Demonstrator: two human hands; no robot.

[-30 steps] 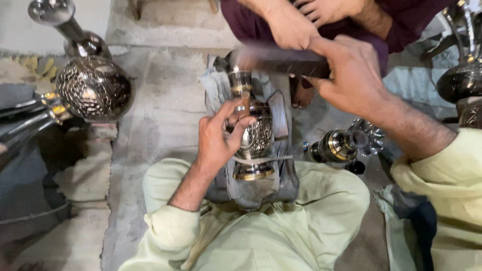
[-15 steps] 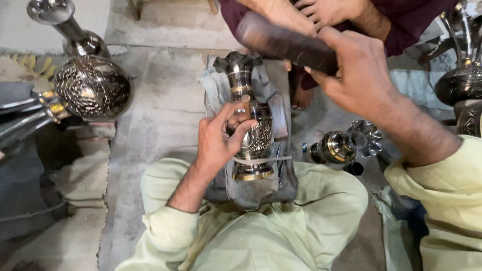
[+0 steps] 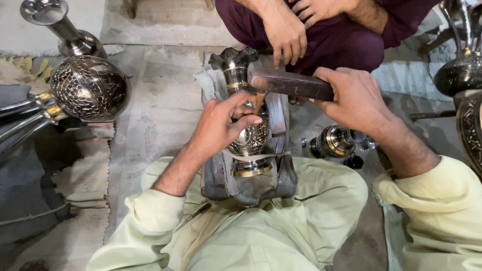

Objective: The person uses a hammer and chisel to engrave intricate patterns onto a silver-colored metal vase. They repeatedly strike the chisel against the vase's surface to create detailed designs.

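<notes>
Rough concrete floor, worn mats at its edges: a seated person chases a pattern into a metal vase (image 3: 249, 135) laid across the lap.

Left hand (image 3: 221, 125) pinches a thin chisel (image 3: 259, 102) upright, its tip on the vase's embossed, silvery belly; right hand (image 3: 354, 98) is closed around a dark, blocky hammer (image 3: 291, 84) whose head meets the chisel's top. The vase lies on its side in a folded grey cloth (image 3: 281, 170), gold-banded foot toward the body, flared mouth pointing away, resting on pale green trousers. A round engraved pot (image 3: 89, 88) with a scale pattern sits to the left, a plain polished flask (image 3: 60, 25) behind it. A small banded metal piece (image 3: 334, 141) lies just right of the cloth. Another person in maroon crouches opposite, one hand (image 3: 285, 32) hanging near the vase's mouth.
</notes>
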